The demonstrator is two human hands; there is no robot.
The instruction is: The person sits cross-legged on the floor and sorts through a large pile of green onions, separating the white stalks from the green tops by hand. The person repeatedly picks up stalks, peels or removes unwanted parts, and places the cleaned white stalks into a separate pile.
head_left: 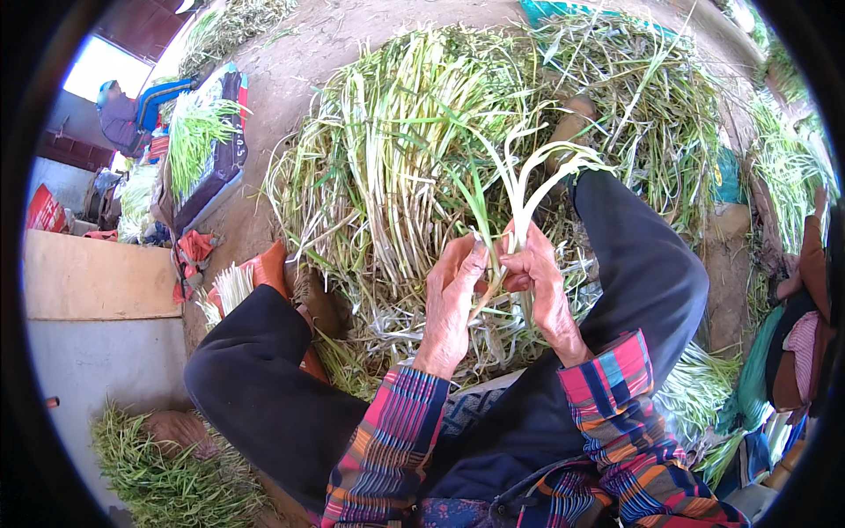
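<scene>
My left hand (pixel 454 294) and my right hand (pixel 538 277) are close together above my lap. Between the left thumb and fingers is a green-leaved stalk (pixel 478 204) with a brownish lower end that hangs toward the wrist. The right hand grips a small bunch of pale stalks (pixel 523 204), whose whitish-yellow leaves fan out and droop to the right. Just beyond the hands lies a large heap of long leafy stalks (pixel 389 165), resembling green garlic, many of them laid side by side. Whitish peeled scraps (pixel 403 330) are strewn below the hands.
Tangled withered leaves (pixel 647 99) are piled at the upper right. White stalks (pixel 232 290) stick out by my left knee, near an orange bag (pixel 269 264). Another person (pixel 122 119) sits at the far left; a further person (pixel 805 317) is at the right edge. Greens (pixel 171 468) lie lower left.
</scene>
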